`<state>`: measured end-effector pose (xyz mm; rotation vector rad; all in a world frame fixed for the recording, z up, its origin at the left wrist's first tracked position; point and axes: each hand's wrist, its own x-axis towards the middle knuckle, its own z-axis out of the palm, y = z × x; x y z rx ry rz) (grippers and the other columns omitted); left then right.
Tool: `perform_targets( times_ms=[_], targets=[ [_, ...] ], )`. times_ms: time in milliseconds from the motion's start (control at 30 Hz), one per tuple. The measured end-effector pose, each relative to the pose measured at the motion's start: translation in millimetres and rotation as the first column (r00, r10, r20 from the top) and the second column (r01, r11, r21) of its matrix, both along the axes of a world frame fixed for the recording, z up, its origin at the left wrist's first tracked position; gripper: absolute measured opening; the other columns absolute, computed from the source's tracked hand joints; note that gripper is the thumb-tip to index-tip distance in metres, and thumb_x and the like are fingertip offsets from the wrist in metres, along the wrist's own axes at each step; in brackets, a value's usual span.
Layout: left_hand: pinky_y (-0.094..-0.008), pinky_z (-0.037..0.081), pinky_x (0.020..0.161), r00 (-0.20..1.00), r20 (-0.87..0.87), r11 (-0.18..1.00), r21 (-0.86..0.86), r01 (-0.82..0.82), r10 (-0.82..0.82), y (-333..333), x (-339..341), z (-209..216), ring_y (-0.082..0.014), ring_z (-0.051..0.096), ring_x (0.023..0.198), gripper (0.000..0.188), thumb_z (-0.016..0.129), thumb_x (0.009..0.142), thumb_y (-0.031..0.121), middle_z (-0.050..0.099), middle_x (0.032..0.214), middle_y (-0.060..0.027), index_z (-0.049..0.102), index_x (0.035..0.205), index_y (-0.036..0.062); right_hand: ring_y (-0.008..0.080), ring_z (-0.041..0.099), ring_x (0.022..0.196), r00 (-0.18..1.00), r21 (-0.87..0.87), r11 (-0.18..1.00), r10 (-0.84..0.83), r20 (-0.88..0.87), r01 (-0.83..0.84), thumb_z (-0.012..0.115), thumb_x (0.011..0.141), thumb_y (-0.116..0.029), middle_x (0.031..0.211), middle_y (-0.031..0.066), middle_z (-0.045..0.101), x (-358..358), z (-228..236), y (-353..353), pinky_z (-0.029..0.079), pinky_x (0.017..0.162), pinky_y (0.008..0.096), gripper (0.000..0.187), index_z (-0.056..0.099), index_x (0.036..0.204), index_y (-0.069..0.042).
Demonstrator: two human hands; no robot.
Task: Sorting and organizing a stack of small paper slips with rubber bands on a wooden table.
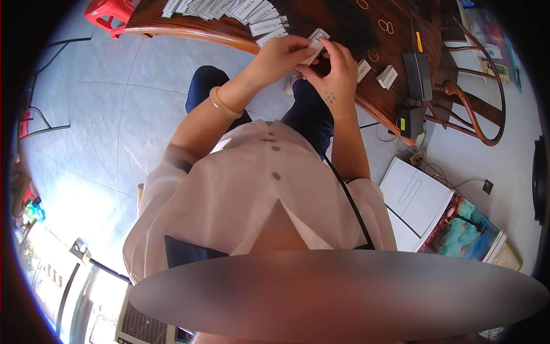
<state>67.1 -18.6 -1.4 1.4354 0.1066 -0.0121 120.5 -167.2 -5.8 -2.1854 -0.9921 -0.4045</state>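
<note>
Holding a small white card packet (314, 47) between both hands, the person works just above the near edge of the wooden table (395, 100). The left hand (281, 54) has its grip pinched on the packet's left side, fingertips pressed together on it. The right hand (335, 74) pinches it from the right and below, thumb up against its face. A bangle (224, 104) sits on the left wrist.

As a judgement of progress: a good share looks done. A long row of similar white packets (229, 11) lies overlapped along the far left of the table, like finished pieces. A few loose packets (387, 76) lie to the right of the hands, near a second one just beside the right hand, so some work appears left. Rubber bands (385, 25) are scattered on the far side of the table, apart from each other.

No open container shows on the table, so I cannot tell where the packets come from. A dark flat box (418, 74) lies at the right, closed. On the floor, right, lies a white flat box (415, 198) beside a colourful picture (464, 235). A red stool (109, 12) stands far left.
</note>
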Motion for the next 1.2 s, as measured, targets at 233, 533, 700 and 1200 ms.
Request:
perform_targets(
  times_ms=[233, 533, 700, 1200],
  targets=[
    [-0.0230, 0.051, 0.067, 0.997, -0.072, 0.998, -0.069, 0.001, -0.006, -3, 17, 7, -0.0151, 0.064, 0.078, 0.018, 0.054, 0.086, 0.012, 0.062, 0.091, -0.0116, 0.056, 0.093, -0.0038, 0.0268, 0.052, 0.096, 0.997, -0.039, 0.997, -0.068, 0.037, 0.069, 0.080, 0.054, -0.029, 0.104, 0.0086, 0.055, 6, 7, -10, 0.040, 0.080, 0.0393, 0.065, 0.054, 0.109, -0.007],
    [-0.0315, 0.050, 0.078, 0.964, 0.118, 0.933, -0.304, -0.191, 0.236, 17, -18, -11, -0.0225, 0.063, 0.084, 0.016, 0.052, 0.088, 0.006, 0.062, 0.091, -0.0145, 0.054, 0.099, -0.0049, 0.0240, 0.051, 0.093, 0.969, -0.214, 0.966, -0.091, 0.230, 0.142, 0.075, 0.061, -0.030, 0.107, 0.0032, 0.052, 5, 1, -1, 0.039, 0.078, 0.0382, 0.048, 0.060, 0.100, -0.008],
    [-0.0254, 0.050, 0.072, 0.993, 0.108, 0.993, 0.103, -0.052, 0.041, 20, -41, -14, -0.0150, 0.061, 0.084, 0.019, 0.052, 0.088, 0.007, 0.061, 0.100, -0.0105, 0.054, 0.101, -0.0060, 0.0231, 0.052, 0.091, 0.972, -0.151, 0.985, -0.050, 0.228, 0.086, 0.073, 0.065, -0.026, 0.105, 0.0026, 0.053, 17, -6, -1, 0.039, 0.076, 0.0378, 0.041, 0.060, 0.100, -0.009],
    [-0.0278, 0.052, 0.069, 0.995, 0.059, 0.981, -0.181, -0.074, 0.086, 20, -25, -17, -0.0182, 0.062, 0.080, 0.018, 0.048, 0.090, 0.009, 0.059, 0.104, -0.0136, 0.051, 0.103, -0.0029, 0.0259, 0.054, 0.094, 0.943, -0.436, 0.838, -0.268, 0.196, 0.328, 0.074, 0.061, -0.038, 0.101, 0.0052, 0.059, 16, 36, -83, 0.041, 0.077, 0.0412, 0.051, 0.061, 0.100, -0.010]
  ],
)
